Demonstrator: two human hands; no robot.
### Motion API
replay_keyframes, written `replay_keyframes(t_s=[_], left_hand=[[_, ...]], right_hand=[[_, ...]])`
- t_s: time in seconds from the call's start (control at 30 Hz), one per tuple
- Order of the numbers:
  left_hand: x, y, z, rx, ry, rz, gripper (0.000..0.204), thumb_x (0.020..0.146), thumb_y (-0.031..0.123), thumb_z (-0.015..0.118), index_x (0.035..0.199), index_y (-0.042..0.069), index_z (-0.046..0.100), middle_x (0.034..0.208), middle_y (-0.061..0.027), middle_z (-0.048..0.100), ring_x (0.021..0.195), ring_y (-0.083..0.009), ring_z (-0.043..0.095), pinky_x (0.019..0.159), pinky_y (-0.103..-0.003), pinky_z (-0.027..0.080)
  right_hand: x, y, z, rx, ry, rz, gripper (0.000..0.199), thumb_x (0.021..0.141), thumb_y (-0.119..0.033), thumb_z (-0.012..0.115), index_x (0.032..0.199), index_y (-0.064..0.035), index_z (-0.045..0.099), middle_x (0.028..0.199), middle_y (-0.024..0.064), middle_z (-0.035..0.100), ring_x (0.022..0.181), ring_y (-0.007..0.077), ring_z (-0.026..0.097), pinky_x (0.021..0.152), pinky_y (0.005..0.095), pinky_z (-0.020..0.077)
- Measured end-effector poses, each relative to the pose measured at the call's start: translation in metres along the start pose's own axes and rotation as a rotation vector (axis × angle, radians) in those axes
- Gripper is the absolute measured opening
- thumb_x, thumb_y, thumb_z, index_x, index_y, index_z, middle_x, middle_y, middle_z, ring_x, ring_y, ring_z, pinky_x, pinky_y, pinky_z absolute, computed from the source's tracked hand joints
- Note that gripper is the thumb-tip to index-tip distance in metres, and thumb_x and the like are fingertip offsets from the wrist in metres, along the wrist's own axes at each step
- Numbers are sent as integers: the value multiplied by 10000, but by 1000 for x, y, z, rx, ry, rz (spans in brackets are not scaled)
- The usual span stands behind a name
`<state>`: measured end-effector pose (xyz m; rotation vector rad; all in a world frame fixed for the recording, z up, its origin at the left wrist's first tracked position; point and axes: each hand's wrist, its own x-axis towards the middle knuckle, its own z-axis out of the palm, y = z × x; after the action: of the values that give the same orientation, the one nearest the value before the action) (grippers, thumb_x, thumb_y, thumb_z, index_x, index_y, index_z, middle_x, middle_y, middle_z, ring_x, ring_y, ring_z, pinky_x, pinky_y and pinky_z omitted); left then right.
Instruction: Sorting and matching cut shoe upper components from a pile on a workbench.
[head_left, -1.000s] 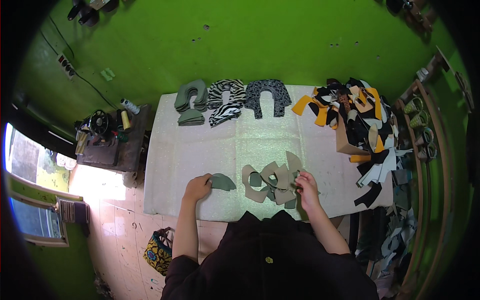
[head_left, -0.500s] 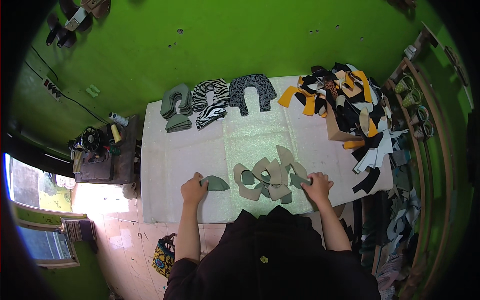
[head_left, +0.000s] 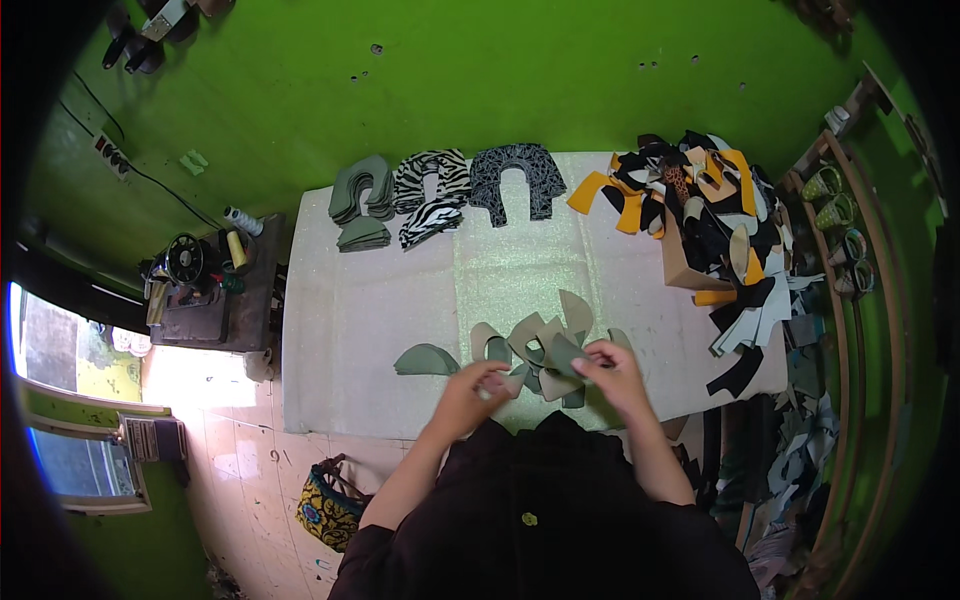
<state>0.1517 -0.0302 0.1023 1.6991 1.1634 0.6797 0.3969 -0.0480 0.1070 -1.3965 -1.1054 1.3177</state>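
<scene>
My right hand [head_left: 613, 376] grips a green half-moon fabric piece [head_left: 568, 356] over the near middle of the table. Left of it, my left hand [head_left: 474, 388] is at the near edge of a loose pile of beige and green cut pieces [head_left: 534, 340]; its fingers are curved and slightly blurred, so I cannot tell whether they pinch anything. A small stack of green half-moon pieces [head_left: 427, 359] lies flat to the left of the pile, apart from both hands. Part of the pile is hidden behind my hands.
Along the far edge stand stacks of green U-shaped pieces [head_left: 362, 190], zebra-print pieces [head_left: 432, 183] and dark patterned pieces [head_left: 516, 182]. A cardboard box [head_left: 690, 262] heaped with scraps is at the far right. Left of the table [head_left: 340, 300] is a sewing machine [head_left: 188, 262].
My left hand has left the half-moon stack and moved right to the loose pile. The right hand has lifted the green half-moon piece and brought it left.
</scene>
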Motion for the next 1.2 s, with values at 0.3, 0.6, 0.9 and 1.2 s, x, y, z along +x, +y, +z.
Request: replay_keyframes(t_s=[0.3, 0.6, 0.9, 1.2], left_hand=[[-14, -12, 13, -521, 192, -265, 491, 768, 134, 722, 1155, 18, 444, 1104, -92, 494, 849, -98, 535, 729, -219, 447], [-21, -73, -9, -346, 409, -228, 147, 888, 84, 543, 1022, 23, 548, 852, -28, 594, 788, -88, 540, 713, -231, 438], [-3, -105, -106, 690, 7, -100, 137, 809, 188, 590, 913, 128, 656, 798, -89, 638, 791, -295, 596, 682, -405, 447], [27, -93, -103, 883, 27, -111, 187, 714, 200, 697, 879, 143, 630, 823, -37, 625, 741, -220, 604, 742, -391, 397]], right_hand=[[11, 7, 76, 392, -215, 154, 189, 887, -98, 548, 1041, -11, 480, 824, 88, 626, 742, 78, 576, 652, 196, 437], [17, 28, 93, 279, -233, 105, 277, 824, -69, 591, 1076, -50, 478, 1042, 33, 512, 1008, 145, 466, 912, 265, 344], [28, 28, 35, 327, 21, 142, 229, 807, -12, 537, 1032, -46, 506, 983, 39, 530, 932, 105, 509, 856, 227, 395], [29, 66, -43, -401, 330, 39, 416, 729, -142, 648, 1107, -72, 488, 1056, 93, 517, 986, 212, 511, 843, 336, 398]])
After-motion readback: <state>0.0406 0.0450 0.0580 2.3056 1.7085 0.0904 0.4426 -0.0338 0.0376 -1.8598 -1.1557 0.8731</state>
